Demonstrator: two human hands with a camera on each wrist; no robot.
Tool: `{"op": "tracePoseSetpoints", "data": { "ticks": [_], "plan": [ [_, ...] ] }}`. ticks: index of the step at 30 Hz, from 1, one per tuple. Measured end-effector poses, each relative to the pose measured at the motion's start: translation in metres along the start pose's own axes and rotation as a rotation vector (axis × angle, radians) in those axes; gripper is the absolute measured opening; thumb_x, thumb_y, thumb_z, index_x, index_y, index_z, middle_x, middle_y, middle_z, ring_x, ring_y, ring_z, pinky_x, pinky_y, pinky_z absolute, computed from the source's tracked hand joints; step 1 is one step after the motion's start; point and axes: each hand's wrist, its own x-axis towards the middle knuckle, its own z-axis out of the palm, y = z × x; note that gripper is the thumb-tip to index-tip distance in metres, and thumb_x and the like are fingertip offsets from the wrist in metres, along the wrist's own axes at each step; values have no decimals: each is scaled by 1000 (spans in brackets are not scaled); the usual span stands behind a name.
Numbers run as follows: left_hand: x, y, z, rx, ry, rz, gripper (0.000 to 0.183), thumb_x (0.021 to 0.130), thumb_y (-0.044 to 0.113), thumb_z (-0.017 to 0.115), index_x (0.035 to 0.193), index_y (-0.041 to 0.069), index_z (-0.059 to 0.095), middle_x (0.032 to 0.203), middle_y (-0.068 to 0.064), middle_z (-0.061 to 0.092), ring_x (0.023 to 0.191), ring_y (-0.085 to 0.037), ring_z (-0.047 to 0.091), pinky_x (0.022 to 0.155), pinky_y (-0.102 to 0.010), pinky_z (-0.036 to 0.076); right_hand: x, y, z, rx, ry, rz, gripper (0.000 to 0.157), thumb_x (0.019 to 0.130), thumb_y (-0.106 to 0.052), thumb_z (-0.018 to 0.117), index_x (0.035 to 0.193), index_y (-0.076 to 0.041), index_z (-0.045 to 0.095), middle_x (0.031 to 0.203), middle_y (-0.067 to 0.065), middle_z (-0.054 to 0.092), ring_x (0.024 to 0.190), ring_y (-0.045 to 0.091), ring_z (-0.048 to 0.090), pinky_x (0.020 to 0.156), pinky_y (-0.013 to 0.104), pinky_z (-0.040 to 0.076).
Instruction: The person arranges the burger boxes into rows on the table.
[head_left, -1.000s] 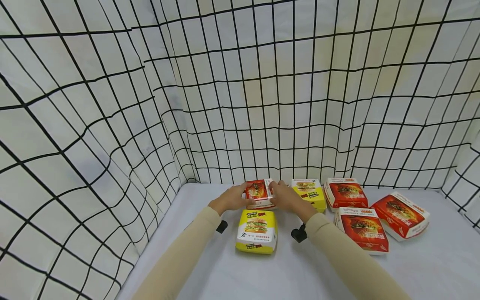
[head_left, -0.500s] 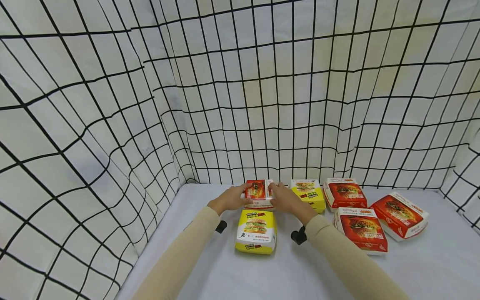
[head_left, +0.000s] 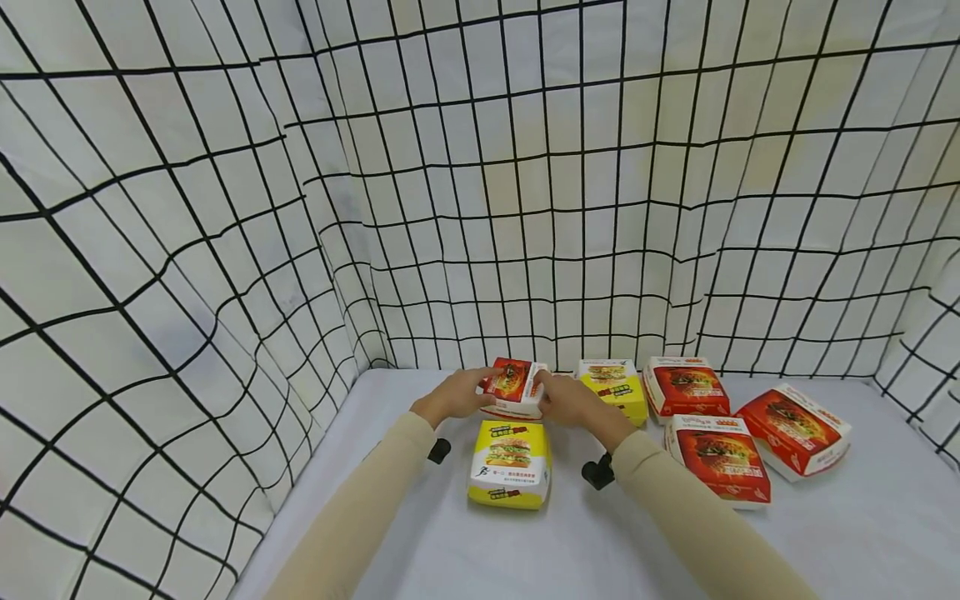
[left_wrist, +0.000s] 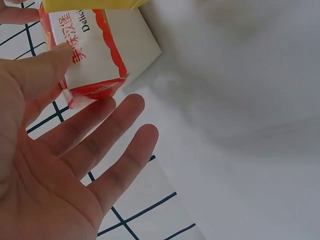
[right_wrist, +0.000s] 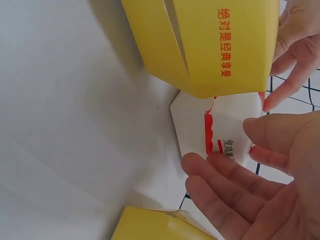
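Observation:
A red-and-white burger box (head_left: 510, 387) lies at the back of the table between my two hands. At its left end, my left hand (head_left: 455, 395) grips it with the thumb on the near face; the other fingers spread past its side in the left wrist view. My right hand (head_left: 573, 400) holds the right end, thumb on the white face (right_wrist: 232, 127) and a finger behind. Directly in front of it sits a yellow-and-white burger box (head_left: 510, 467), which covers part of the red one in the right wrist view.
Right of my hands stands another yellow burger box (head_left: 613, 390). Beyond it are three red burger boxes: one at the back (head_left: 686, 387), one nearer (head_left: 717, 460) and one set at an angle (head_left: 793, 429). A black-lined grid wall (head_left: 525, 208) rises behind the white table (head_left: 577, 550).
The red burger box between my hands has turned slightly on the table, so its near edge now slants. Both hands have stayed at its ends, and the other boxes keep their places.

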Motion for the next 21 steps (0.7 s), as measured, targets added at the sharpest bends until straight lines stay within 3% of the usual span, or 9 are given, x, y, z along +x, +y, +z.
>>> {"op": "tracePoseSetpoints", "data": {
  "ticks": [5, 10, 16, 21],
  "plan": [
    [-3, -1, -3, 30, 51, 12, 57, 100, 28, 66, 153, 24, 47, 141, -11, 62, 138, -36, 51, 113, -57, 41, -4, -1, -6, -7, -4, -4, 41, 103, -21, 59, 142, -11, 50, 129, 12, 66, 96, 21, 59, 82, 37, 51],
    [-5, -3, -10, 37, 140, -9, 49, 99, 29, 68, 145, 20, 55, 125, -11, 68, 109, -28, 63, 89, -45, 55, -4, -3, -16, -11, 46, -1, 42, 101, -20, 62, 141, -10, 52, 140, 19, 55, 106, 28, 58, 98, 49, 52],
    [-7, 0, -19, 2, 247, -33, 26, 97, 28, 69, 119, 13, 69, 96, -6, 70, 77, -20, 60, 65, -33, 48, 0, -1, -19, 13, 84, 24, 51, 101, -24, 65, 146, -9, 47, 144, 23, 44, 101, 29, 60, 96, 48, 54],
    [-8, 2, -14, -6, 227, -35, 14, 96, 27, 69, 96, 14, 67, 75, -2, 65, 61, -16, 57, 53, -28, 40, 5, 0, -19, 73, 111, 35, 58, 101, -30, 65, 150, -9, 43, 153, 24, 36, 121, 36, 57, 108, 55, 48]
  ]
}}
